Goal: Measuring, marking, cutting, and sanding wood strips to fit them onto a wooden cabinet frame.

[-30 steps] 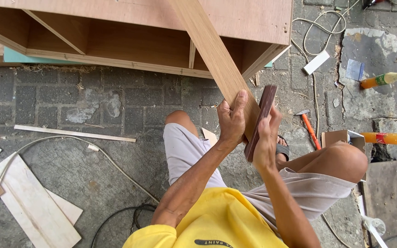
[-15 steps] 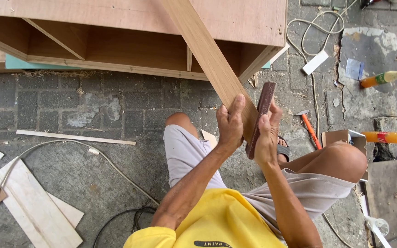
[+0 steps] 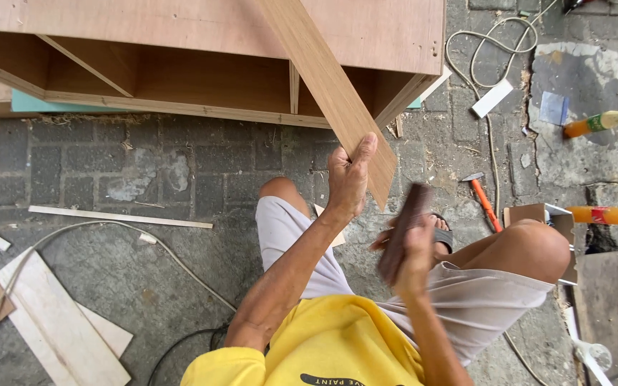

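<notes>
My left hand [image 3: 348, 179] grips the lower end of a long thin wooden board [image 3: 323, 78] that slants up to the top of the view, across a plywood cabinet [image 3: 202, 71]. My right hand [image 3: 409, 250] holds a dark brown rectangular block [image 3: 403, 230], blurred, a little below and right of the board's end and apart from it. I am seated in a yellow shirt and grey shorts, knees bent over the paved ground.
A hammer with an orange handle [image 3: 482, 200], a small open box [image 3: 538, 214] and two bottles of orange liquid [image 3: 599, 123] [image 3: 606, 214] lie to the right. A pale cable [image 3: 491, 57] loops behind. Wood offcuts [image 3: 59, 329] and a thin strip [image 3: 119, 216] lie at left.
My right hand with the dark block has dropped down and away from the board's end, where it was pressed before. My left hand still holds the board.
</notes>
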